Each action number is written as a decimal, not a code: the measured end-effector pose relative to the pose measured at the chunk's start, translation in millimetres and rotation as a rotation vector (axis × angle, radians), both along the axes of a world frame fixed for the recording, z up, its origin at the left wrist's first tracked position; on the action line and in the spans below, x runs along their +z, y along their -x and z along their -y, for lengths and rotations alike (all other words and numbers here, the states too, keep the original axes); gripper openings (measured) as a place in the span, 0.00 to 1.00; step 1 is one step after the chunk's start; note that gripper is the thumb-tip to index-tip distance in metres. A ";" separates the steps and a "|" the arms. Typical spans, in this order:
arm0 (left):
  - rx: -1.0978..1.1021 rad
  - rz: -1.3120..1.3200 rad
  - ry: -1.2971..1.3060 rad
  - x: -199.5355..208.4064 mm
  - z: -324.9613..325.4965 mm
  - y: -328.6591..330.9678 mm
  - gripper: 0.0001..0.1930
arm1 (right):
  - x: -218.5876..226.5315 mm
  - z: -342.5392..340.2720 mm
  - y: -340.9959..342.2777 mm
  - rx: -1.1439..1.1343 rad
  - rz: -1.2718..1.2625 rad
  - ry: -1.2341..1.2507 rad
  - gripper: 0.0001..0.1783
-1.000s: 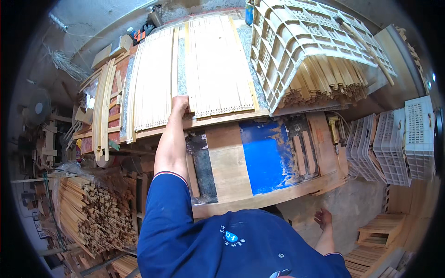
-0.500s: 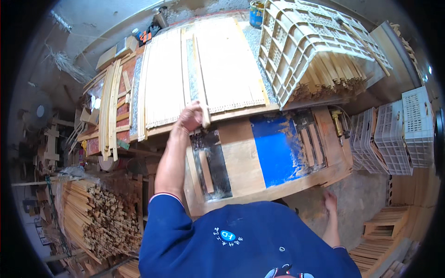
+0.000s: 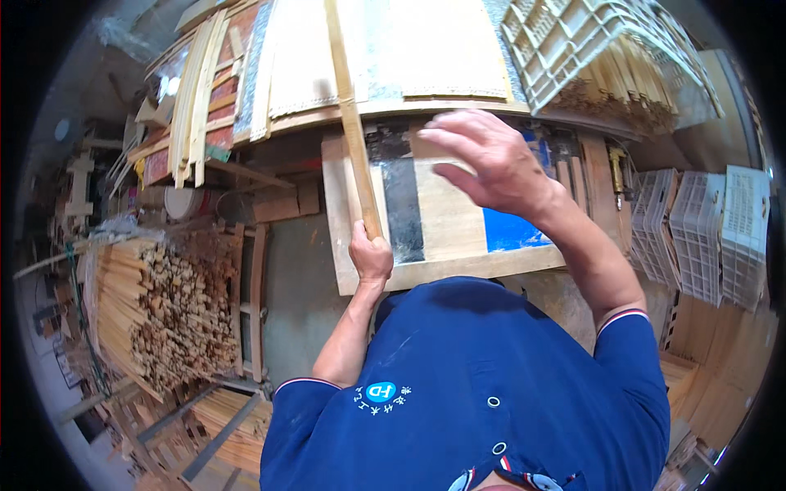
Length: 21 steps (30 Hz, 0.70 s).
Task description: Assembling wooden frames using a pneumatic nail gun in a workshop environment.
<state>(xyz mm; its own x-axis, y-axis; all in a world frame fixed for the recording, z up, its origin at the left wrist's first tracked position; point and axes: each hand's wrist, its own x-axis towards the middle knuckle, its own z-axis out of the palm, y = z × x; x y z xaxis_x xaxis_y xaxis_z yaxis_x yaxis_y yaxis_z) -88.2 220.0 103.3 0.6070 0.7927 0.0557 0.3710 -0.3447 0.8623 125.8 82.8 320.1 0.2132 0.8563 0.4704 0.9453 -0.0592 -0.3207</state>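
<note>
My left hand [image 3: 371, 255] is closed around the near end of a long wooden strip [image 3: 354, 139]. From there the strip runs away from me, over the low wooden bench, and its far part crosses the pale slats. My right hand [image 3: 491, 168] is raised above the bench, holding nothing, its fingers apart and slightly blurred. Beneath it lies the bench top [image 3: 449, 213] with black, bare wood and blue sections. Rows of pale slats [image 3: 450, 57] lie side by side on the far table, brightly lit.
A white plastic crate [image 3: 565, 49] full of thin sticks stands at the far right. Grey crates [image 3: 696, 221] are stacked at right, near a brass-coloured air tool [image 3: 617, 176]. Loose strips [image 3: 196, 98] lie at far left; a large stack of sticks [image 3: 176, 319] sits at left.
My left hand has drawn the strip toward me from among the slats, lifting it over the bench. My right hand has come up from my side to above the bench.
</note>
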 end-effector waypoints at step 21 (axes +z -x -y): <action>0.059 0.052 -0.542 15.4 -285.3 -40.3 0.12 | -229.4 131.5 36.1 -0.143 -0.082 0.691 0.18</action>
<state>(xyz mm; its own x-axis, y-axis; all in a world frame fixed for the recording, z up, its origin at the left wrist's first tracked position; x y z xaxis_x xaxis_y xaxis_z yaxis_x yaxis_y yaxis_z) -47.9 505.2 118.7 0.5479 0.6747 0.4946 0.3645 -0.7247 0.5848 89.6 -48.7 90.7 0.3573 0.9138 -0.1930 0.8874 -0.3966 -0.2351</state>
